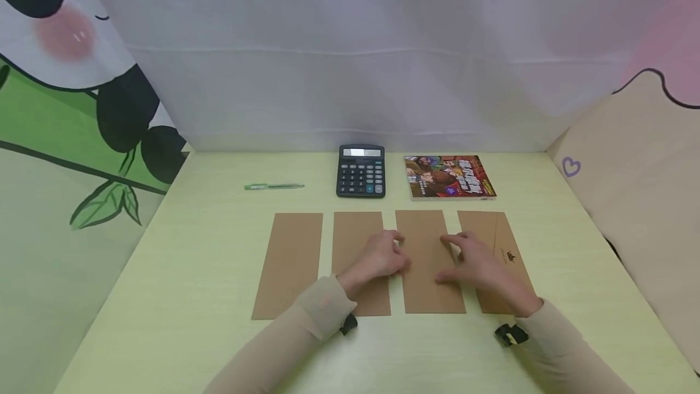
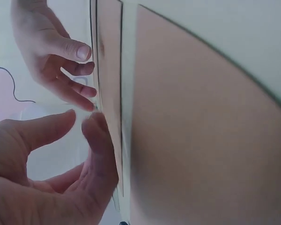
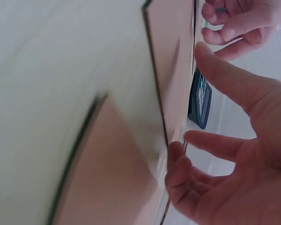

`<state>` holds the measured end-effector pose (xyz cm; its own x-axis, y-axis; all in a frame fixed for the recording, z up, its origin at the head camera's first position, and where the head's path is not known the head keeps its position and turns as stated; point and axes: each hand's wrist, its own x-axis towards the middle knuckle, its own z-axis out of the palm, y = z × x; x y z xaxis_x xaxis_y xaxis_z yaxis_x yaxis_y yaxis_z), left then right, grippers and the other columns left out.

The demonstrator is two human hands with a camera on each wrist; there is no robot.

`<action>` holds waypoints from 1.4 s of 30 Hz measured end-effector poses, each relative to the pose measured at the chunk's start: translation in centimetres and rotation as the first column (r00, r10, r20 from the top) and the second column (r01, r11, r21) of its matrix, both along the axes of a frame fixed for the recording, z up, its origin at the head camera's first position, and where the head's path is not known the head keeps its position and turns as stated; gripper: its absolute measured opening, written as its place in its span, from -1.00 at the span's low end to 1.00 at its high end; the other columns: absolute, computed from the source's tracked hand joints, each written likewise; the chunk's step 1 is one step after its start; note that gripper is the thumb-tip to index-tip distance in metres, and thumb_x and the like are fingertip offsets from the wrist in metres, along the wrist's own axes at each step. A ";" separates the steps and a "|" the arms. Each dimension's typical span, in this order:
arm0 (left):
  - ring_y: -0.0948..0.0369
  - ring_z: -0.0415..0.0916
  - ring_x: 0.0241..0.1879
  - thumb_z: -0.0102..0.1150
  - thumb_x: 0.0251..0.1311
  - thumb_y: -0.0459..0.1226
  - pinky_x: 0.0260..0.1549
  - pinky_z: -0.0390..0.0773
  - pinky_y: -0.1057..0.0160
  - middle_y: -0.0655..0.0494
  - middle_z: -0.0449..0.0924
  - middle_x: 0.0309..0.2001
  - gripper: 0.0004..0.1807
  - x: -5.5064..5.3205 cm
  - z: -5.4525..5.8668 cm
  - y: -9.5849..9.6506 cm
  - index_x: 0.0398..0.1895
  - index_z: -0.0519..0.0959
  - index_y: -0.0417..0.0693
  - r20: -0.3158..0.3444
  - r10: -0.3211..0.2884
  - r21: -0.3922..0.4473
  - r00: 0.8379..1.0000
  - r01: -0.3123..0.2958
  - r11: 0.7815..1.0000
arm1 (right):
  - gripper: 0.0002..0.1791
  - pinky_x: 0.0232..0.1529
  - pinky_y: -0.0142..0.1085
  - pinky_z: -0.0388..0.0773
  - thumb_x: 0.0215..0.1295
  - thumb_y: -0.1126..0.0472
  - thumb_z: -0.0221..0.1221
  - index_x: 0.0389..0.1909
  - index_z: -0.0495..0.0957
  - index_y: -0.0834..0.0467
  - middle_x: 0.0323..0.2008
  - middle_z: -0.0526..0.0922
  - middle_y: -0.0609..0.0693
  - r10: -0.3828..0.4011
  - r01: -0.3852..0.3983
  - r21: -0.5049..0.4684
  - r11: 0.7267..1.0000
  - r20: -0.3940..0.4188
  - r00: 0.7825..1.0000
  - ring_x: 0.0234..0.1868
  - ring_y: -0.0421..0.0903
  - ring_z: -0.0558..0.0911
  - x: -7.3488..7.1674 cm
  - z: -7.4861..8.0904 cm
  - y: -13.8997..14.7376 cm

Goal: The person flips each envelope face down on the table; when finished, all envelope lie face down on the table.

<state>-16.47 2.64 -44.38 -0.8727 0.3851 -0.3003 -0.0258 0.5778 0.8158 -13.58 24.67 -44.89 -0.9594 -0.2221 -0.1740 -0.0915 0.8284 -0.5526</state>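
Several brown kraft-paper envelopes lie side by side in a row on the table. My left hand (image 1: pixel 380 253) reaches over the second envelope (image 1: pixel 358 227), its loosely bent fingertips at the left edge of the third envelope (image 1: pixel 423 293). In the left wrist view, a gap shows between that hand's thumb and index finger (image 2: pixel 100 136). Above the fourth envelope (image 1: pixel 497 224), which bears a small crown print, is my right hand (image 1: pixel 476 260). Its thumb and fingers are spread, with their tips at the third envelope's right side. Neither hand visibly grips anything.
Behind the envelopes lie a green pen (image 1: pixel 274 186), a black calculator (image 1: pixel 361 171) and a colourful book (image 1: pixel 450 177). A white cloth (image 1: pixel 350 78) hangs along the table's back edge. The pale yellow table (image 1: pixel 180 272) extends to both sides of the row.
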 end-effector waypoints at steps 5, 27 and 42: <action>0.27 0.47 -0.55 0.37 0.05 -0.32 -0.57 0.44 0.35 0.19 0.57 -0.48 -0.43 -0.1 0.3 0.4 0.17 0.47 -0.26 -0.063 -0.009 0.068 0.998 0.013 0.998 | 0.00 -0.05 0.07 0.45 -0.14 -0.17 0.47 0.29 0.34 0.25 0.16 0.32 0.26 -0.007 0.005 -0.023 1.000 -0.070 0.998 -0.01 0.17 0.45 0.6 0.0 2.3; 0.38 0.44 -0.41 0.45 -0.03 -0.23 -0.38 0.44 0.44 0.19 0.58 -0.30 -0.39 1.7 0.5 8.9 0.16 0.52 -0.15 -0.133 -0.132 0.039 0.982 0.138 0.990 | -0.04 -0.23 0.08 0.52 -0.01 -0.15 0.41 0.24 0.30 0.43 0.06 0.45 0.43 -0.120 0.126 0.047 0.991 -0.107 0.987 -0.02 0.34 0.50 2.2 0.8 11.9; 0.33 0.09 -0.71 0.45 -0.05 -0.23 -0.70 0.11 0.38 0.21 0.23 -0.68 -0.69 1.5 -0.2 11.8 -0.57 0.47 -0.18 -0.143 -0.104 -0.076 0.984 0.093 0.993 | 0.00 -0.32 -0.01 0.56 -0.02 -0.16 0.40 0.21 0.26 0.49 -0.04 0.49 0.47 -0.186 0.185 0.071 0.980 0.005 0.983 -0.10 0.36 0.53 1.5 0.2 13.0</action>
